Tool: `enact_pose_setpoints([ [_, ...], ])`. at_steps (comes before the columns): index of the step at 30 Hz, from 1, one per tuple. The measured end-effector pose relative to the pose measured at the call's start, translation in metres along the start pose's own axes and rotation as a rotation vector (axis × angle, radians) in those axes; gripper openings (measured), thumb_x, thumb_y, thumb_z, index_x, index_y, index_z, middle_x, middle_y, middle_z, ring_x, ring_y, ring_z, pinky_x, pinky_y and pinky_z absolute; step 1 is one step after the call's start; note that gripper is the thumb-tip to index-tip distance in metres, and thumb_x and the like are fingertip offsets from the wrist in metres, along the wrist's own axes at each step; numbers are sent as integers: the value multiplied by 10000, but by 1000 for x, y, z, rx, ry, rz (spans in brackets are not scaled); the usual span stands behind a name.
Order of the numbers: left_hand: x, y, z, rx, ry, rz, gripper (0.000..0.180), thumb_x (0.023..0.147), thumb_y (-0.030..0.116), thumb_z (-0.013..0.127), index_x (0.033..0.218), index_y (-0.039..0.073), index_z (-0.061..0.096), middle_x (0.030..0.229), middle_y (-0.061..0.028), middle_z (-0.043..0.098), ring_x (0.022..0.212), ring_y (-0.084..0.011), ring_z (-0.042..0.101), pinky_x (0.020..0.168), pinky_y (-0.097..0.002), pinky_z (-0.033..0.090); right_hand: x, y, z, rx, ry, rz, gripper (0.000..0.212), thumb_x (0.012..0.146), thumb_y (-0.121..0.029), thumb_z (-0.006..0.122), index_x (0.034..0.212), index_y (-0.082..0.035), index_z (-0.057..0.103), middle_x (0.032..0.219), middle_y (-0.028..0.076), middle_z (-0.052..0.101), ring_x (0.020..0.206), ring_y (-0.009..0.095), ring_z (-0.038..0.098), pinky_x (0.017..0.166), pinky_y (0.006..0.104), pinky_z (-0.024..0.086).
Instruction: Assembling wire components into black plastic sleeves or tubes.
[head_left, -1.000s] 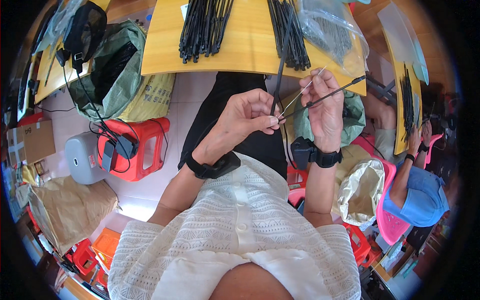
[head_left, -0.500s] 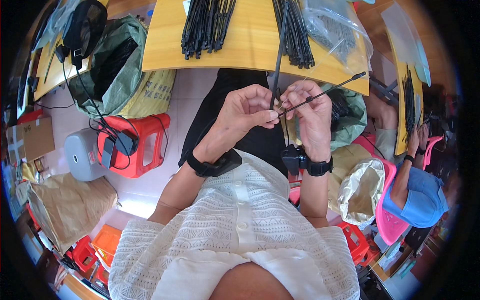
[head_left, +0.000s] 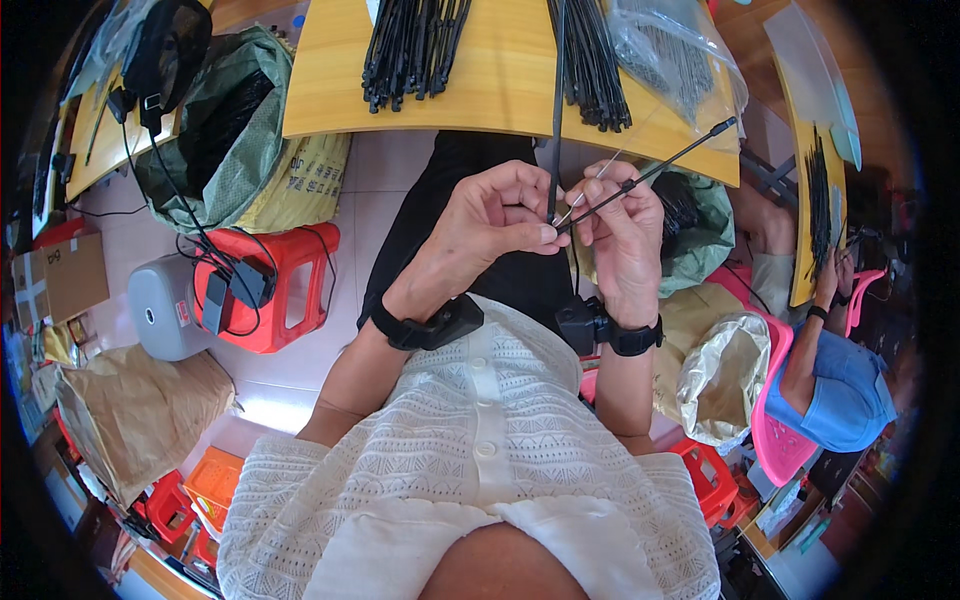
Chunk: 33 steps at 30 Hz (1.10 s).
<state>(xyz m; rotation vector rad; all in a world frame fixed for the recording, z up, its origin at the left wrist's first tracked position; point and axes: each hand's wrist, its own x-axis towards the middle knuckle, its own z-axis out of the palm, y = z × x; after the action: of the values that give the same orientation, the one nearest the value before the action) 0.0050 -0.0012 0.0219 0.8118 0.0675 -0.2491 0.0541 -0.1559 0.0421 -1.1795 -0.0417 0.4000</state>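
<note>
In front of my lap, my left hand (head_left: 492,218) pinches the lower end of a long thin black rod (head_left: 558,110), which stands up toward the table. A second thin black rod (head_left: 675,157), with a small knob at its tip, slants up to the right from the same pinch point. My right hand (head_left: 622,222) is closed beside it, its fingers round a fine pale wire or needle (head_left: 605,172) and against the slanting rod. How the rod ends meet is too small to tell. Both wrists wear black straps with small devices.
The yellow wooden table (head_left: 500,60) ahead bears two bundles of black rods (head_left: 415,50) and a clear plastic bag (head_left: 680,60). Left are a woven sack (head_left: 225,130) and a red stool (head_left: 285,290) with cables. A co-worker in blue (head_left: 840,385) sits at the right.
The slanting rod has tipped up slightly at its far end. The pale wire now shows longer above my right fingers. My left hand has barely moved.
</note>
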Motion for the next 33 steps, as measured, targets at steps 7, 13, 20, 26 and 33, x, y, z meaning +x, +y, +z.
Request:
enact_pose_setpoints([
  [7, -2, 2, 2, -7, -9, 1, 284, 742, -49, 636, 986, 18, 507, 872, -63, 590, 806, -173, 625, 740, -300, 544, -2, 1, 0, 40, 42, 37, 117, 828, -70, 597, 926, -17, 560, 738, 76, 633, 579, 64, 564, 435, 151, 360],
  [13, -2, 1, 2, 2, -22, 8, 319, 748, -57, 623, 1025, 24, 488, 859, -59, 595, 809, -158, 618, 758, -305, 542, -3, 2, -1, 58, 26, 68, 119, 830, -76, 598, 927, -21, 557, 740, 74, 635, 586, 63, 567, 429, 148, 351],
  [20, -3, 2, 2, 31, -31, 13, 309, 747, -61, 621, 1014, 26, 493, 838, -44, 584, 794, -133, 608, 763, -301, 539, -3, 0, 1, 141, 47, 119, 110, 831, -78, 597, 923, -32, 556, 741, 74, 637, 598, 69, 576, 437, 155, 359],
  [26, -2, 0, 2, 21, -41, 30, 307, 743, -67, 620, 1005, 25, 488, 824, -37, 575, 775, -120, 602, 759, -300, 541, -4, 2, -1, 132, 18, 93, 110, 832, -78, 597, 925, -37, 554, 742, 74, 638, 596, 67, 573, 439, 153, 360],
  [33, -2, 1, 2, 58, -52, 14, 315, 736, -75, 622, 997, 25, 477, 787, -28, 567, 754, -103, 593, 751, -304, 545, -5, 1, 1, 127, 55, 131, 113, 827, -78, 604, 919, -36, 554, 735, 65, 632, 585, 66, 564, 445, 151, 368],
])
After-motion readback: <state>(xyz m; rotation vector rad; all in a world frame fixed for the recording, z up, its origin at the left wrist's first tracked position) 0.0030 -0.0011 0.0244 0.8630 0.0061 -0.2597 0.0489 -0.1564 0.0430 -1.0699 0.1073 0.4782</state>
